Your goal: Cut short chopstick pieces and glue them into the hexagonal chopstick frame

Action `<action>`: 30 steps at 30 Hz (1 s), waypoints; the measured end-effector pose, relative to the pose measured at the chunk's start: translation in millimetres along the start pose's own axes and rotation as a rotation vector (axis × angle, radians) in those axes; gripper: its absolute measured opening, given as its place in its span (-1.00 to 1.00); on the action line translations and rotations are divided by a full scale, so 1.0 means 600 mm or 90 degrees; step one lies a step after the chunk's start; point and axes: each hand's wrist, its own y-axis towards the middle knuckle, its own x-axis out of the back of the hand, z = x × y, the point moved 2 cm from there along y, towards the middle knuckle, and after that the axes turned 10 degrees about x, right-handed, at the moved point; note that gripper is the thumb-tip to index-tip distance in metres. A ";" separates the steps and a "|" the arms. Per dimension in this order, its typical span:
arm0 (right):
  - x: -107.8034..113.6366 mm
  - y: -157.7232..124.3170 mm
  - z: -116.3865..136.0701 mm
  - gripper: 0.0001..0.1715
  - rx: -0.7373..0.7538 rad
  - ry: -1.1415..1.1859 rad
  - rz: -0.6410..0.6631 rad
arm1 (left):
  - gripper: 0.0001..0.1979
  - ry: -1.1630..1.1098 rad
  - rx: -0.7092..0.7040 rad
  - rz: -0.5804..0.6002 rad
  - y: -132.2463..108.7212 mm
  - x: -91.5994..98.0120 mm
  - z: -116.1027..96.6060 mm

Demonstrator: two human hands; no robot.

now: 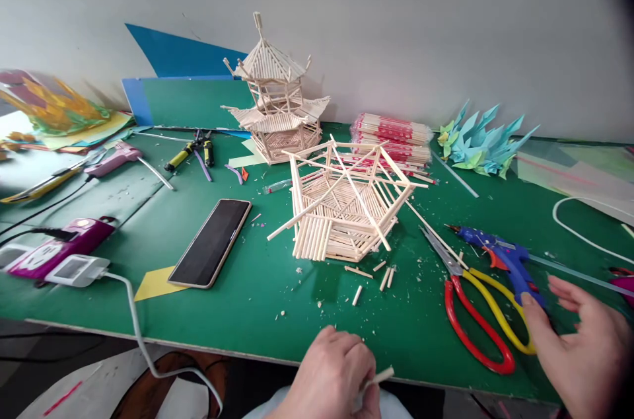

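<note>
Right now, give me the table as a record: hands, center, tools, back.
left hand: holding a short pale wooden stick
right hand: open by the blue plastic glue gun, near its handle; contact unclear
center: open-topped frame of pale wooden sticks
tools: red-and-yellow-handled metal scissors, beside the glue gun
left of center: black-screened phone overlapping yellow paper
back: tiered pagoda model of pale wooden sticks

At six o'clock your left hand pinches a stick; at four your parted right hand is beside a glue gun.
</note>
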 end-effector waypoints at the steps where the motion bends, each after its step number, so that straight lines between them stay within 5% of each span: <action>1: -0.003 0.001 -0.011 -0.46 0.017 -0.030 0.015 | -0.85 -0.071 0.018 0.043 -0.001 -0.006 0.000; 4: -0.014 0.000 -0.033 -0.49 -0.028 -0.016 0.089 | -0.87 -0.244 0.094 0.145 0.001 -0.017 -0.002; 8: -0.017 0.005 -0.026 -0.45 -0.063 0.014 0.136 | -0.90 -0.423 0.195 0.192 0.004 -0.021 -0.009; 11: -0.003 0.016 0.012 -0.33 0.000 -0.030 0.046 | -0.86 -0.566 0.266 0.182 0.005 -0.024 -0.006; 15: 0.006 0.016 0.090 -0.56 0.082 0.084 -0.072 | -0.75 -0.704 0.279 0.164 0.008 -0.031 0.010; 18: -0.016 0.008 0.157 -0.77 0.163 0.233 0.046 | -0.62 -0.756 0.252 0.145 0.009 -0.031 0.021; 22: -0.051 0.007 0.229 -0.79 0.276 0.320 0.219 | -0.63 -0.768 0.226 0.108 0.008 -0.013 0.027; 30: -0.070 0.025 0.258 -0.80 0.258 0.273 0.358 | -0.73 -0.718 0.285 -0.005 0.026 0.025 0.030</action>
